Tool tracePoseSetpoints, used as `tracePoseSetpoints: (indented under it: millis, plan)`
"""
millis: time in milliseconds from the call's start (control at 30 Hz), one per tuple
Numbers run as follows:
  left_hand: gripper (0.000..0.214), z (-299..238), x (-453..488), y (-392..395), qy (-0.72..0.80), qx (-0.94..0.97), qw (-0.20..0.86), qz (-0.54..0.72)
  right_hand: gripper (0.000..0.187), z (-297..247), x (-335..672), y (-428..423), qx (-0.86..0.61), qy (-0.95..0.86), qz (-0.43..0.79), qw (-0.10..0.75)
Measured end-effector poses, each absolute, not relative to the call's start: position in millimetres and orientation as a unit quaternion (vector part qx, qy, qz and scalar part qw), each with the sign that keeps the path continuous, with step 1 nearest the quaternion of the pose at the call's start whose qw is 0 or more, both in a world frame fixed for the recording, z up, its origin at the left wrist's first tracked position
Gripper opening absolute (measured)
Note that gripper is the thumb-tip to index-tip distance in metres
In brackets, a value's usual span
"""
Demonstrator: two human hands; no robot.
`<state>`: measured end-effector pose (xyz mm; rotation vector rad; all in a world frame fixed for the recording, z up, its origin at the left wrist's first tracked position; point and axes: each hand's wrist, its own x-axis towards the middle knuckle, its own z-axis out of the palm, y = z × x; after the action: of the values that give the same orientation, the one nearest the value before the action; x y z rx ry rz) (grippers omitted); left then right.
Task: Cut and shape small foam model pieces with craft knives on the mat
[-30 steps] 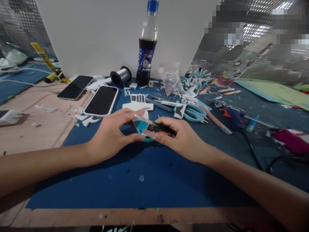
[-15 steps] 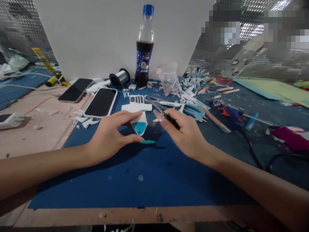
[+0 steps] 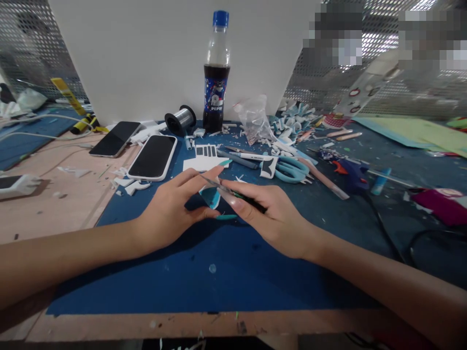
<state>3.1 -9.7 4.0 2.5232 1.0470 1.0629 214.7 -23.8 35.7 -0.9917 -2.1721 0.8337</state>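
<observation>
My left hand [image 3: 170, 209] is closed, with a small white and teal cut-out piece [image 3: 210, 197] pinched between its fingers above the blue mat [image 3: 211, 287]. Much of that piece is hidden by the fingers and the tool. My right hand [image 3: 279, 218] grips a slim pointed metal tool with a dark handle [image 3: 251, 201], its tip pointing up and left. The metal part crosses in front of the cut-out piece; whether they touch, I cannot tell. Just beyond my left fingers lies a white cut-out with dark rectangles [image 3: 206, 150].
Behind my hands stand a Pepsi bottle [image 3: 216, 92] and a wire spool [image 3: 180, 120]. Two phones, a white-framed one [image 3: 153, 158] and a dark one [image 3: 116, 138], lie left. Blue-handled scissors [image 3: 292, 169], a clear bag [image 3: 255, 119], scraps [image 3: 292, 116] and a glue gun [image 3: 352, 175] lie right.
My right hand has moved left, bringing the pointed tool across the cut-out piece. The left index finger has lifted and stretched forward; the piece now sits lower and is more covered.
</observation>
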Motion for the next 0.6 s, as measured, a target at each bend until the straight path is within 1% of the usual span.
tracePoseSetpoints:
  millis: [133,267,433,500,600]
  plan:
    - [0.06,4.1,3.6,-12.1,0.374,0.856,0.086,0.347,0.048,37.1,215.9,-22.7,-0.356,-0.822,0.344,0.282]
    - [0.055,4.8,2.7,-12.5,0.355,0.857,0.084,0.365,0.055,38.1,215.8,-22.2,-0.346,-0.827,0.353,0.267]
    - [0.044,4.7,1.4,-11.8,0.343,0.856,0.085,0.379,0.05,37.1,218.1,-20.3,-0.347,-0.825,0.35,0.275]
    - [0.041,4.6,0.2,-10.9,0.329,0.844,0.117,0.407,0.047,35.7,220.4,-18.4,-0.346,-0.83,0.335,0.282]
    - [0.044,4.9,-1.8,-9.3,0.337,0.793,0.23,0.453,0.042,32.1,225.3,-13.3,-0.349,-0.832,0.301,0.309]
